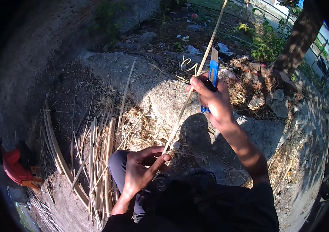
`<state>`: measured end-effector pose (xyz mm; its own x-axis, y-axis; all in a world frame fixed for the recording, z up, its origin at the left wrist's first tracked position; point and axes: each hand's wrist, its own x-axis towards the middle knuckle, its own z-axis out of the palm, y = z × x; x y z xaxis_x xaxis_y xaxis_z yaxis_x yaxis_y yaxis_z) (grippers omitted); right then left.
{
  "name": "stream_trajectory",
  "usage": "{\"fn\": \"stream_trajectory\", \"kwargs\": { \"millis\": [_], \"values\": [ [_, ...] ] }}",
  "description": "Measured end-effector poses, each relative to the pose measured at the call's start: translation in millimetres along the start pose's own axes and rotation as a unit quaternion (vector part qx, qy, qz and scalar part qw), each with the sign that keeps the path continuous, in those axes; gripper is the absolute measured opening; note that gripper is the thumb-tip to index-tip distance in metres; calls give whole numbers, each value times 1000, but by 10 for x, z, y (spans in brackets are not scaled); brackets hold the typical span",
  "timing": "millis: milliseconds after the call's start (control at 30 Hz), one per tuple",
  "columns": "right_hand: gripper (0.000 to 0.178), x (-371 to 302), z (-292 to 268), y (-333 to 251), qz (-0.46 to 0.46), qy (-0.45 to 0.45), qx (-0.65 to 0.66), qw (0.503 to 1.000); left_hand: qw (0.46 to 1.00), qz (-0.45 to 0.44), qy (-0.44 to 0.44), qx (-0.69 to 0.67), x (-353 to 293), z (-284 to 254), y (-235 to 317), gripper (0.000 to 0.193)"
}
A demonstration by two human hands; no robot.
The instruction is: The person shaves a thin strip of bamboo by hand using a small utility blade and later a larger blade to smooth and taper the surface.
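Slender pale-tan strip of split cane [178, 120] runs diagonally between the person's two hands, above the lap, its upper end passing out of view at the top. The left hand [143, 166] pinches the lower end between thumb and fingers. The right hand [214, 101] is closed around a blue-handled utility knife [213, 73] with an extended flat metal blade, its thumb also bearing on the strip. The blade stands just beside the strip; whether its edge touches cannot be told. A thin, pale curled shaving [187, 70] hangs near the right thumb. Judged hazards: a sudden slip of the blade could nick the right thumb, which lies close to it; too deep a bite could snap or thin the strip unevenly; a loose left pinch could let it twist. Beside the knee in dark grey trousers [119, 164] lies a loose heap of long tan cane strips [108, 154]; their ends could snag a moving strip. Beyond lie dry straw-coloured shavings [135, 120], a rough grey stone ledge [160, 92] and a thick brown tree trunk [300, 36].
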<state>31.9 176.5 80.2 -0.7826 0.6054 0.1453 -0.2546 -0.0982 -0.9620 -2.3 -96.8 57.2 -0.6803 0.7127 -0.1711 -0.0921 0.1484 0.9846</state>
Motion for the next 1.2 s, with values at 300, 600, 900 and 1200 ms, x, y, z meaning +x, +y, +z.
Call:
{"fn": "stream_trajectory", "kwargs": {
  "millis": [300,600,900,1200],
  "values": [
    [25,-4,-37,-57,-21,-42,-50,998,1000,5,-12,-24,25,-79,-42,23],
    [19,-136,79,-43,13,-61,-26,998,998,7,16,66,30,-178,7,30],
    [20,-349,289,70,25,-129,-29,991,988,2,44,147,-16,-60,89,21],
    [28,-610,-113,205,-18,-149,-270,951,999,-31,10,15,-48,-50,-201,40]
  ]
}}
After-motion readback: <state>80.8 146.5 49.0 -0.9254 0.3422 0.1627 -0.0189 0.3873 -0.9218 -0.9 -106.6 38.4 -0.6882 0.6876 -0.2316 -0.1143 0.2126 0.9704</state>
